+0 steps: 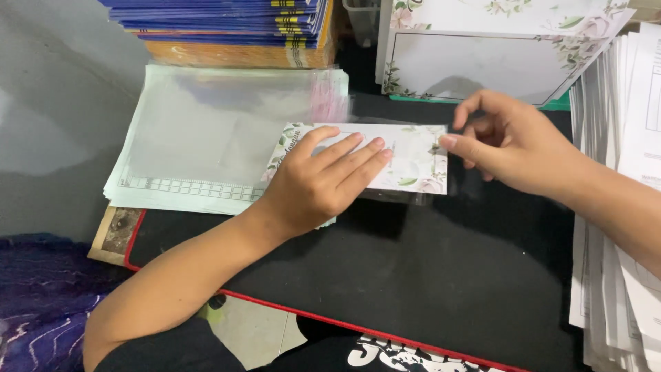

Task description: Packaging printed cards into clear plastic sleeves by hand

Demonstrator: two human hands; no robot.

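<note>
A white card with a floral border (413,162) lies on the black mat (413,275), inside a clear plastic sleeve whose open end sticks out to its right. My left hand (323,182) presses flat on the card's left half, fingers spread. At the card's right edge is my right hand (513,145), its fingers curled and pinching the sleeve's clear flap. A stack of clear plastic sleeves (227,124) rests on pale green printed sheets just left of the card.
More floral cards (475,62) are stacked at the back right. White printed papers (633,138) are fanned along the right side. A pile of blue and orange booklets (227,31) sits at the back left. The mat has a red edge (275,306).
</note>
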